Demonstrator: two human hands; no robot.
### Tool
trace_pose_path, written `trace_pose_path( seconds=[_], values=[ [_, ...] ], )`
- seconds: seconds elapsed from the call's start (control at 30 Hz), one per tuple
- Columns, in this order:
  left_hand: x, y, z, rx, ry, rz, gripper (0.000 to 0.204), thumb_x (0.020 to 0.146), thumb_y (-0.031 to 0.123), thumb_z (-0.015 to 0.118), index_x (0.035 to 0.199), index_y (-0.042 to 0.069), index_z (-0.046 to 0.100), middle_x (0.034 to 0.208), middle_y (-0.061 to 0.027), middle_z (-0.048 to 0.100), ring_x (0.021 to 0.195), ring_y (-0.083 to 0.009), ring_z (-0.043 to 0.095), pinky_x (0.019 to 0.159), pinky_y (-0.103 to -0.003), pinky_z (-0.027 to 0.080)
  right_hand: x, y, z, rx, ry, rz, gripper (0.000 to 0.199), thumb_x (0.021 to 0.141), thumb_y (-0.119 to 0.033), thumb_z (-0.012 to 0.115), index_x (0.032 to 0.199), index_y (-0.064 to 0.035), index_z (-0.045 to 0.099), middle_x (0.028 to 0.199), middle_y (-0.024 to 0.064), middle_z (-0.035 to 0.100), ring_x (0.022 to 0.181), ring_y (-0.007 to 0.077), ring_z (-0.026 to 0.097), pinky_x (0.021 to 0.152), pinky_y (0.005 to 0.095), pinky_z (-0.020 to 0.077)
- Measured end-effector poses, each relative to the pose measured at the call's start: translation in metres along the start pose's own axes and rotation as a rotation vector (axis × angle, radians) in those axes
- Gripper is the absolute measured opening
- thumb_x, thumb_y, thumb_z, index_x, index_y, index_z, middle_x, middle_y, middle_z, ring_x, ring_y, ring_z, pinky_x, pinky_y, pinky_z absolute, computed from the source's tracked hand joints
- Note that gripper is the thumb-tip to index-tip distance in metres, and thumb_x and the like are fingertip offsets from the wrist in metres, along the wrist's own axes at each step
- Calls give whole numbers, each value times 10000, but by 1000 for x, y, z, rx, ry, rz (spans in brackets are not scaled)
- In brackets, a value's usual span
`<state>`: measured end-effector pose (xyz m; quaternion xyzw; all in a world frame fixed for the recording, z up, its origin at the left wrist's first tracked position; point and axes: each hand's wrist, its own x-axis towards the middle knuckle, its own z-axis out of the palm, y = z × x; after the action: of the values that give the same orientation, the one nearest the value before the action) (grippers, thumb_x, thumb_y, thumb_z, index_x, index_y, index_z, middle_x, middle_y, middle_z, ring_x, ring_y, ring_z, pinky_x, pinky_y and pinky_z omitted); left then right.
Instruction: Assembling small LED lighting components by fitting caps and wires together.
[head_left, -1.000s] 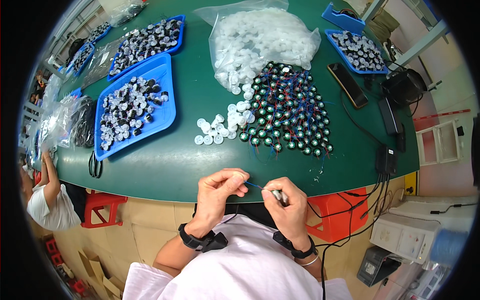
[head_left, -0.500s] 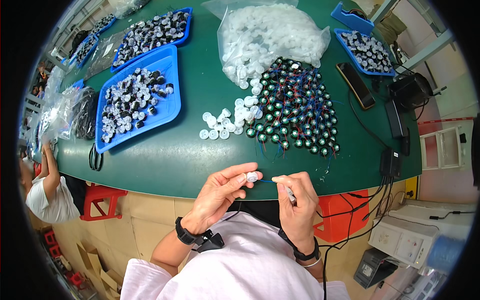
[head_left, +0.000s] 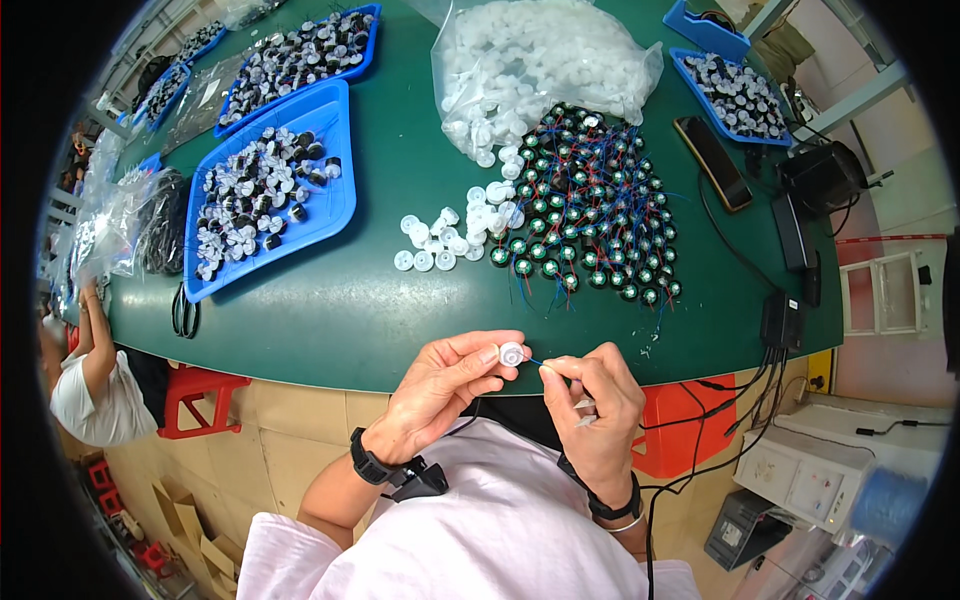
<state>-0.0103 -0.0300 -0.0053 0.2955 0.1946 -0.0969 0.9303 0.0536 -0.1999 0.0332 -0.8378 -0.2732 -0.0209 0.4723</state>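
Near the table's front edge, my left hand [head_left: 448, 375] pinches a small round white plastic cap [head_left: 511, 354] between thumb and fingers. A thin blue wire [head_left: 535, 362] runs from the cap toward my right hand [head_left: 598, 400], whose thumb and forefinger are closed on it. Tucked in the curled fingers of that hand is a small whitish piece [head_left: 586, 412], mostly hidden. Beyond my hands lie many small round black parts with green faces [head_left: 570, 232] and red and blue wires. Left of them are loose white caps [head_left: 438, 240].
A clear bag of white caps [head_left: 545, 65] lies at the back. Blue trays [head_left: 335, 205] of capped parts stand left, another blue tray [head_left: 745, 133] back right. A phone [head_left: 712, 163] and a cabled black box [head_left: 782, 322] lie right. Another person [head_left: 95, 390] sits far left.
The cap in my left hand has turned its round face more toward view. My right hand has shifted slightly left and down, closer to the cap, along the wire.
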Motion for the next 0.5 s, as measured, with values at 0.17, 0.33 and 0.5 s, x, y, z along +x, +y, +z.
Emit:
trace_pose_path(
  seconds=[0.17, 0.33, 0.5],
  values=[
    [0, 1, 2, 23, 14, 6, 309, 923, 115, 569, 1198, -26, 569, 1091, -130, 643, 882, -111, 641, 775, -206, 555, 1, 1, 0, -3, -7, -6, 165, 733, -6, 728, 860, -66, 643, 701, 36, 498, 526, 131, 525, 429, 263, 420],
    [0, 1, 3, 39, 17, 4, 307, 923, 121, 572, 1194, -23, 575, 1080, -121, 647, 879, -107, 638, 770, -203, 553, 2, -1, -1, -3, -7, -7, 163, 732, -2, 725, 857, -62, 639, 697, 38, 497, 530, 133, 527, 429, 268, 429],
    [1, 0, 5, 67, 27, 10, 298, 920, 117, 576, 1185, -21, 582, 1065, -111, 652, 874, -102, 635, 762, -198, 551, 2, 1, -1, -13, -9, -13, 161, 731, 0, 721, 855, -59, 637, 696, 40, 500, 531, 135, 528, 430, 266, 431]
  ],
)
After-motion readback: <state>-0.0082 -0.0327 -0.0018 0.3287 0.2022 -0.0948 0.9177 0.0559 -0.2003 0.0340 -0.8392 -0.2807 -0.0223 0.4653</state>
